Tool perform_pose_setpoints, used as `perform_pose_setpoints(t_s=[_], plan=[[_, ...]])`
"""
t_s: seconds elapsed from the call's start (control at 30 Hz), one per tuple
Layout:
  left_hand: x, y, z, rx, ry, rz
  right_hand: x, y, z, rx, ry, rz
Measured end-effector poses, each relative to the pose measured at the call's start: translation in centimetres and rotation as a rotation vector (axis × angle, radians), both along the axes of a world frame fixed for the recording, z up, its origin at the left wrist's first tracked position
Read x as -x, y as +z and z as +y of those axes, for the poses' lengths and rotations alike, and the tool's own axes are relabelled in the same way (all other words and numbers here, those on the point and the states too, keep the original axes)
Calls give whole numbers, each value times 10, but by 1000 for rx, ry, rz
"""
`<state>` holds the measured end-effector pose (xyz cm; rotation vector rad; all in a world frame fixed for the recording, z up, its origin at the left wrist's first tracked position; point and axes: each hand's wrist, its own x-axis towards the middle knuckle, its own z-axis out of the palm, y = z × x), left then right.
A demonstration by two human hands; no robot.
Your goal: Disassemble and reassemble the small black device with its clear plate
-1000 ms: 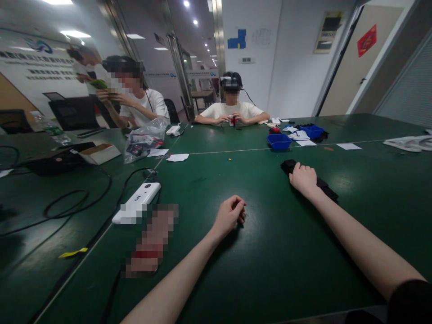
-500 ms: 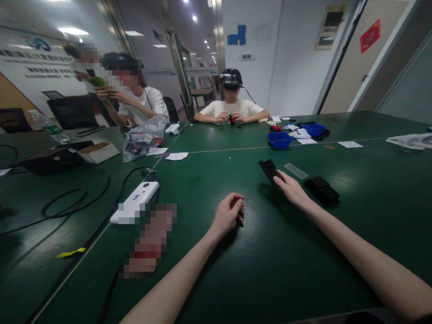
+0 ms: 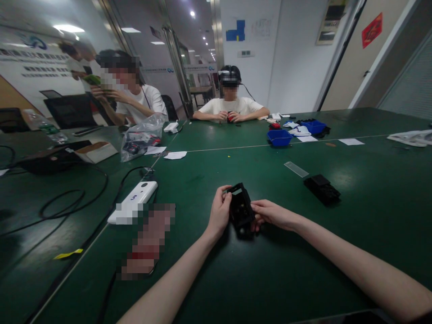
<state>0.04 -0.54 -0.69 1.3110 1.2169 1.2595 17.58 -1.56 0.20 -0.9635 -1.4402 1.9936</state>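
A small black plastic part (image 3: 240, 208) is held between both of my hands just above the green table (image 3: 209, 274), in the middle of the view. My left hand (image 3: 220, 212) grips its left edge with thumb and fingers closed on it. My right hand (image 3: 269, 213) holds its right side from underneath. To the right on the table lie another black part (image 3: 321, 188) and a clear flat strip (image 3: 296, 169), both apart from my hands.
A white device (image 3: 133, 202) with black cables lies to my left. Two people sit across the table handling small items. Blue bins (image 3: 280, 137), a plastic bag (image 3: 141, 137), an open cardboard box (image 3: 95, 151) and paper slips lie at the far side.
My right hand lifted a black part from the pile at the right and carried it left to the table's middle. My left hand rose and took hold of it too.
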Motion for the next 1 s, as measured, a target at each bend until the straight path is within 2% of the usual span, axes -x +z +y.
perform_pose_setpoints(t_s=[0.1, 0.17, 0.23, 0.3, 0.37, 0.4, 0.47, 0.53, 0.77, 0.83, 1.0], plan=[[-2, 4, -1, -8, 2, 46, -5, -2, 9, -137, -54, -180], [-3, 5, -1, -5, -24, 87, -13, -4, 18, -272, -179, -331], [-3, 5, -1, 0, -72, 123, -26, -6, 29, -481, -347, -512], [-4, 5, -1, 8, -114, 152, -43, -8, 39, -767, -480, -738], [-4, 4, -2, 40, -141, 170, -61, -12, 47, -993, -531, -1005], [-4, 4, -3, 64, -152, 175, -68, -13, 51, -1038, -535, -1145], [-4, 4, -4, 104, -172, 180, -78, -17, 56, -1017, -527, -1394], [-5, 5, -4, 113, -188, 190, -83, -21, 59, -933, -519, -1566], [-3, 5, -3, 61, -194, 249, -83, -19, 60, -767, -458, -1779], [-3, 5, -2, 56, -194, 248, -82, -17, 58, -799, -458, -1800], [-3, 6, -4, 77, -198, 215, -73, -12, 46, -1055, -458, -1750]])
